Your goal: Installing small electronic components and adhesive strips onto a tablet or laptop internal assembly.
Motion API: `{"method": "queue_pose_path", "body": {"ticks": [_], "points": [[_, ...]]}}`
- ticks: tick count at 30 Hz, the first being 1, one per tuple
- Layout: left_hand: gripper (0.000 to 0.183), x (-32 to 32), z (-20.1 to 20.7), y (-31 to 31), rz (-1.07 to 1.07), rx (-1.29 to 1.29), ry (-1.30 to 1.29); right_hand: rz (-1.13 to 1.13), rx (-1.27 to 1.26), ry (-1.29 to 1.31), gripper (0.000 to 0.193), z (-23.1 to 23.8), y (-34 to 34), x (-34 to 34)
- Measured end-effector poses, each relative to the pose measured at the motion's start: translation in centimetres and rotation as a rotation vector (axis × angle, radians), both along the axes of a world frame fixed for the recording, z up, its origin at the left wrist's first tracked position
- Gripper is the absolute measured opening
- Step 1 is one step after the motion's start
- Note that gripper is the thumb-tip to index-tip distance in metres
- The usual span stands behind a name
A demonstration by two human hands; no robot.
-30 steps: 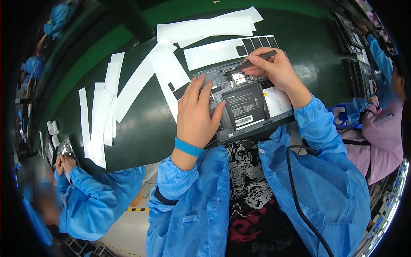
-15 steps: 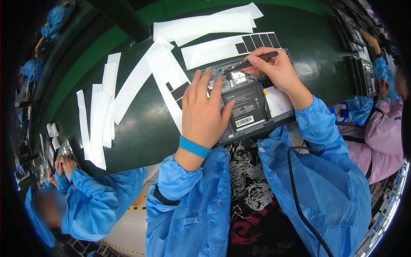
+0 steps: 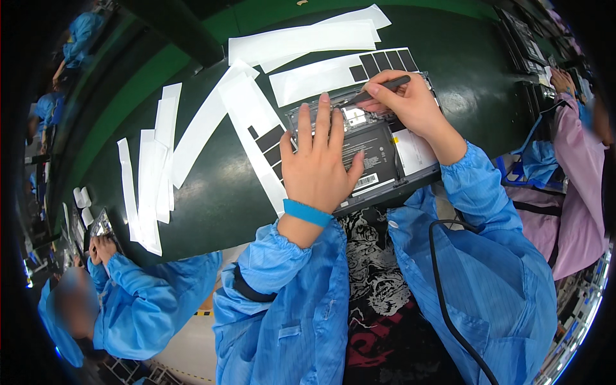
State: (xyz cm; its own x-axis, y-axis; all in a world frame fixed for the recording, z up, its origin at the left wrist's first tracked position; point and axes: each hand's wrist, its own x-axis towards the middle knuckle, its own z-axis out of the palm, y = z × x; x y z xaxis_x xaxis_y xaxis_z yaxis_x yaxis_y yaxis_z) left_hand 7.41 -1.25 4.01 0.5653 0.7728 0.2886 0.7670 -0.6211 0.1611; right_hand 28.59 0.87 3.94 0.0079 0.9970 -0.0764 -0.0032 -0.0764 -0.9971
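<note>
An opened laptop base (image 3: 410,183) lies in front of me, its inner parts bare. A black battery (image 3: 370,151) with a white label fills its middle, beside a white panel (image 3: 414,154). My left hand (image 3: 321,154) rests flat on the left part of the laptop, fingers stretched and holding nothing. It hides the battery's left side and the parts beneath. In my right hand (image 3: 407,106) is a pair of black tweezers (image 3: 391,85), its tip pointing down and left at the parts behind the battery. What the tip touches is too small to tell.
White backing strips (image 3: 301,48) lie behind the laptop and to its left; some carry black rectangular stickers (image 3: 385,62). More laptop parts (image 3: 523,51) stand at the right end of the dark green table (image 3: 212,212). Co-workers sit at both sides. A black cable (image 3: 443,282) hangs over my right side.
My left hand has shifted right over the laptop, covering more of the battery. My right hand with the tweezers has moved slightly left. The right-hand co-worker's arm has reached forward.
</note>
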Motion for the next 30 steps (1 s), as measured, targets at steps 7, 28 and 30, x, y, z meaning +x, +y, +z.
{"method": "queue_pose_path", "body": {"ticks": [7,28,30], "points": [[0.061,0.5,-0.2,-0.4,0.036,0.120,0.137,-0.056,-0.017,0.008,0.020,0.9,-0.2,-0.4],[0.059,-8.9,-2.7,-0.3,0.176,-0.094,-0.226,0.196,0.162,-0.352,0.022,1.6,6.1,-12.8],[0.058,-8.8,-3.2,-0.4,0.131,-0.094,-0.100,0.224,0.224,-0.489,0.022,0.3,6.9,-13.2]]}}
